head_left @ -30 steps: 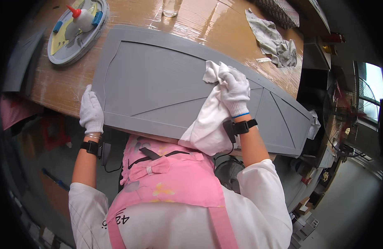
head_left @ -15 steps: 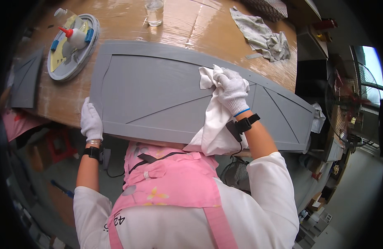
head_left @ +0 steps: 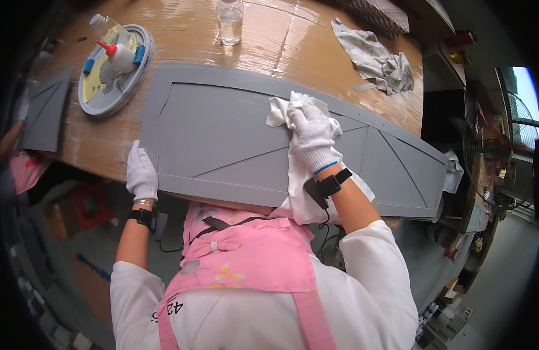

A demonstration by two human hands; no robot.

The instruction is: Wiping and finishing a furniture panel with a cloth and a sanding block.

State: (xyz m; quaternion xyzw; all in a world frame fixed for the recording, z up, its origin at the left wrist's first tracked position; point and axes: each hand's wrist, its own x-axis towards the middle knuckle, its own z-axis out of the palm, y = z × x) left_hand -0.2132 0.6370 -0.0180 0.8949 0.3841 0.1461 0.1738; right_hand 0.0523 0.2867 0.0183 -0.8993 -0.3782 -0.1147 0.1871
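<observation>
Right hand (head_left: 311, 129) clutches crumpled white cloth (head_left: 297, 195); beneath it, a long grey raised-trim panel (head_left: 225, 119); left hand (head_left: 142, 174) straight-fingered.

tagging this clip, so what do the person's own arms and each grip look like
Left grip and right grip wear white knit gloves, the right edged blue. Black wrist straps carry small boxes with cables; silvery bangles circle the left wrist. Sleeves are short, white.
</observation>
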